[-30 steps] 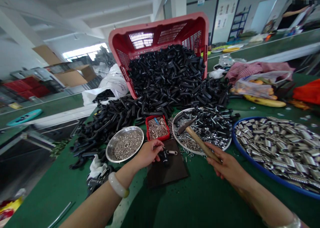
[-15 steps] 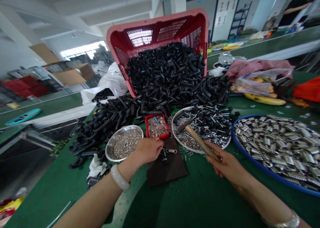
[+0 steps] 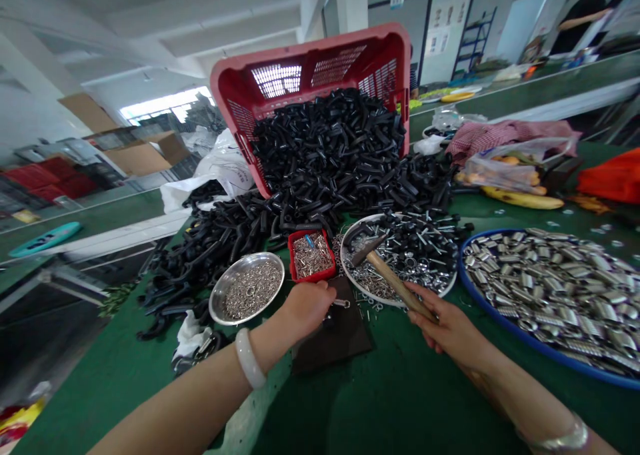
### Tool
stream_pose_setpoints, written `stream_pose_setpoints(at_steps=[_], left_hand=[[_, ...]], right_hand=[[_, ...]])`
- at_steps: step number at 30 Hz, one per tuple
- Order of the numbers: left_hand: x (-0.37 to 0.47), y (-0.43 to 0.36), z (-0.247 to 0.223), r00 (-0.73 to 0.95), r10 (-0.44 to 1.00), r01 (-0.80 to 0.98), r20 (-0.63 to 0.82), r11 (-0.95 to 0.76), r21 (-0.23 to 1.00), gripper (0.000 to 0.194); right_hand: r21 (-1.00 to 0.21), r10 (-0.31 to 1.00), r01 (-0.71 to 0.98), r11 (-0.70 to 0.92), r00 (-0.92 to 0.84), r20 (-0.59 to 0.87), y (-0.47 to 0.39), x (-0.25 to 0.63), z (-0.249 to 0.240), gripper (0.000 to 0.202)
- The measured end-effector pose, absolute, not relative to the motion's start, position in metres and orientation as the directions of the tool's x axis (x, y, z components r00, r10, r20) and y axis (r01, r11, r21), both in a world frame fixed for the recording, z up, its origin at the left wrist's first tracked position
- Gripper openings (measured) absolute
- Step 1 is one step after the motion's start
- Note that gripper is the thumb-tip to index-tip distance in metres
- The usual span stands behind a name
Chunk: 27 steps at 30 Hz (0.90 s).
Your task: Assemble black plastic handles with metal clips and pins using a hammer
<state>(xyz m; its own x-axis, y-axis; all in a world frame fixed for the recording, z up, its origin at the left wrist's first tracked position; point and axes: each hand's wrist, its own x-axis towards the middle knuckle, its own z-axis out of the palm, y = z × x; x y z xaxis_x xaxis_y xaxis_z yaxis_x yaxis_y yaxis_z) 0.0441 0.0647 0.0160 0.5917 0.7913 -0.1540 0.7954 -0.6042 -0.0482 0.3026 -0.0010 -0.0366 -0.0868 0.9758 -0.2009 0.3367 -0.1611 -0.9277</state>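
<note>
My right hand [image 3: 443, 318] is closed round the wooden handle of a hammer [image 3: 395, 282], its head over the rim of a white tray [image 3: 453, 283] of black and metal parts. My left hand [image 3: 307, 308] has its fingers bent together over a dark square pad [image 3: 345, 345]; whatever is between the fingertips is hidden. A small spring [image 3: 341, 303] pokes out beside those fingertips, with a black part [image 3: 328, 322] partly covered below it. Just behind the left hand stands a red box of small pins [image 3: 313, 255], and left of it a metal bowl of small parts [image 3: 253, 288].
Beyond, a tilted red crate [image 3: 310, 48] spills black parts [image 3: 330, 142] over the green table [image 3: 415, 402]. A blue-rimmed tray [image 3: 555, 358] of metal springs is at the right. Bananas [image 3: 523, 198] and bags lie behind it. A person [image 3: 577, 25] stands far back right.
My left hand has moved right over the pad and now covers more of the black part and spring. The right hand still holds the hammer in nearly the same place.
</note>
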Motion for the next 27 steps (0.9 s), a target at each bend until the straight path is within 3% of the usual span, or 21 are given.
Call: stream_pose_setpoints(at_steps=[5,7,16,27], left_hand=[[0.018,0.058,-0.007,0.396,0.916,0.87,0.065,-0.397,0.291,0.022],[0.014,0.058,-0.01,0.381,0.921,0.851,0.082,-0.384,0.358,0.021],[0.018,0.061,-0.012,0.284,0.957,0.86,0.062,-0.283,0.425,0.022],[0.013,0.059,-0.013,0.359,0.927,0.83,0.108,-0.37,0.418,0.019]], right_hand=[[-0.953,0.967,0.21,-0.218,-0.083,-0.24,-0.002,0.301,-0.041,0.067],[-0.956,0.967,0.181,-0.23,-0.067,-0.245,-0.002,0.3,-0.043,0.067],[-0.954,0.966,0.184,-0.238,-0.06,-0.253,-0.003,0.297,-0.041,0.067],[-0.963,0.969,0.153,-0.223,-0.072,-0.236,-0.001,0.299,-0.047,0.066]])
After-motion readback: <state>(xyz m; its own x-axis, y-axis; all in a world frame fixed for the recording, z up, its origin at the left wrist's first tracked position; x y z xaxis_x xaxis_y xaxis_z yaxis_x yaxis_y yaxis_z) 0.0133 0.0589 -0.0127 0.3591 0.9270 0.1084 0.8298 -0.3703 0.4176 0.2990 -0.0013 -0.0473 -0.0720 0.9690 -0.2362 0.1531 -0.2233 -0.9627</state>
